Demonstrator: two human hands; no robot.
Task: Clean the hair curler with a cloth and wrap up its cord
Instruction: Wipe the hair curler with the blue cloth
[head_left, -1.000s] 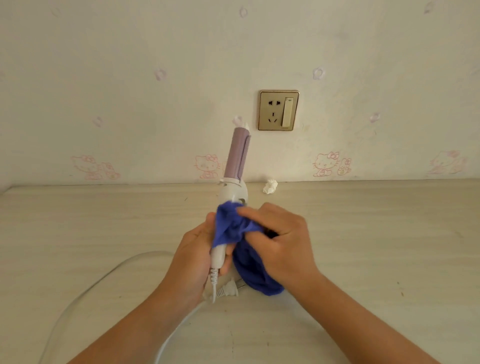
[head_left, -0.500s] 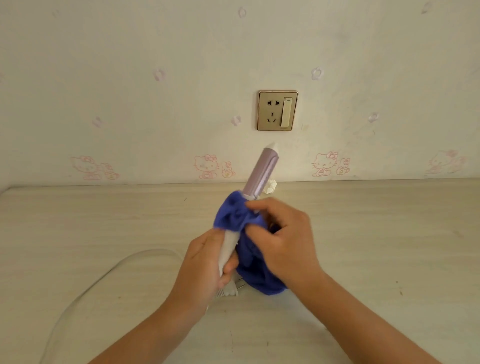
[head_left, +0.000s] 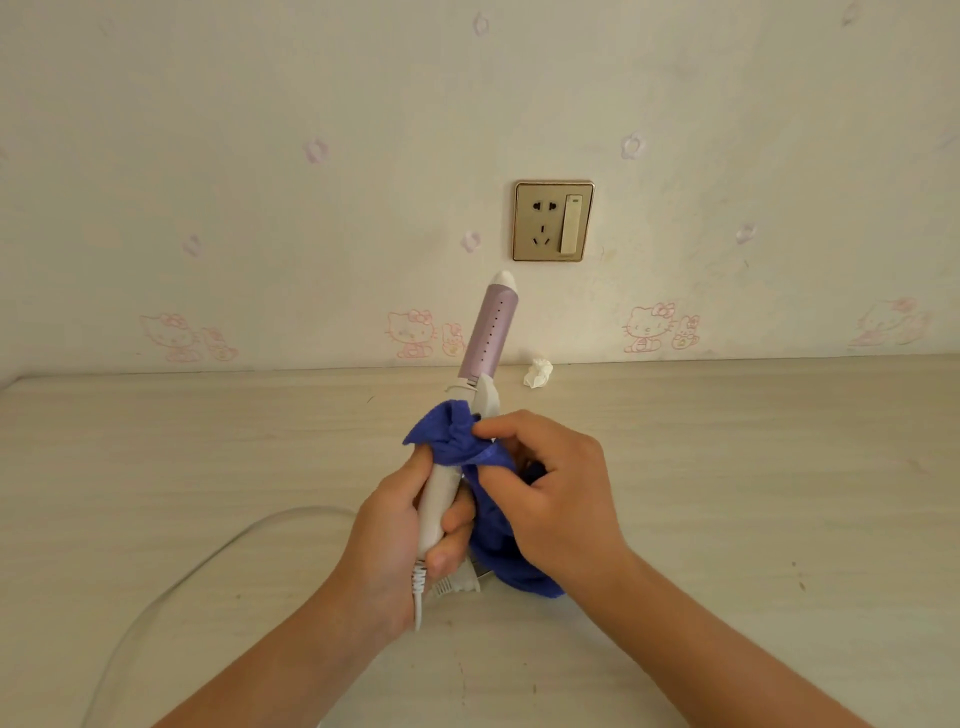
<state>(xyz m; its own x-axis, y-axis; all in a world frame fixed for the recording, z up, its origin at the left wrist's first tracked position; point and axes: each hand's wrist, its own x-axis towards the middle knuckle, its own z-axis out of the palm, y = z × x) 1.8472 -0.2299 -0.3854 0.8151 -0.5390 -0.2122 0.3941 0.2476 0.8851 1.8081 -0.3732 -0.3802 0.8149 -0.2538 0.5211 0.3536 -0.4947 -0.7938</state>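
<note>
- Since a second ago the one curler (head_left: 487, 332) has leaned from nearly upright so that its tip points to 1 o'clock. It has also turned in the grip: a row of small dots on the purple barrel now faces the camera, where the clamp showed before.
- Both hands have stayed at about the same spot, just below the middle of the view, over the desk (head_left: 753, 467).
- Left hand (head_left: 389, 540): fingers curled round the white handle, holding the curler clear of the desk.
- Right hand (head_left: 556, 499): thumb and forefinger pinch the one blue cloth (head_left: 449, 441) against the curler where handle meets barrel.
- Part of the cloth is bunched at the neck. The rest hangs at 6 o'clock behind the right hand, down by the plug (head_left: 457, 586).
- One white cord (head_left: 218, 556) leaves the handle's base at 6 o'clock and lies loose on the desk. It arcs out toward 9 o'clock and runs off the lower edge at 7 o'clock, not wound.
- One plug lies on the desk under the left hand, just beside the cloth.
- One crumpled paper wad (head_left: 538, 373) sits at the desk's far edge, at 3 o'clock of the barrel.
- One brass-framed socket (head_left: 553, 221) is on the wall (head_left: 260, 130) at 1 o'clock of the tip, nothing plugged in.
- Four pink cat prints (head_left: 413, 332) run in a row low on the wall.
</note>
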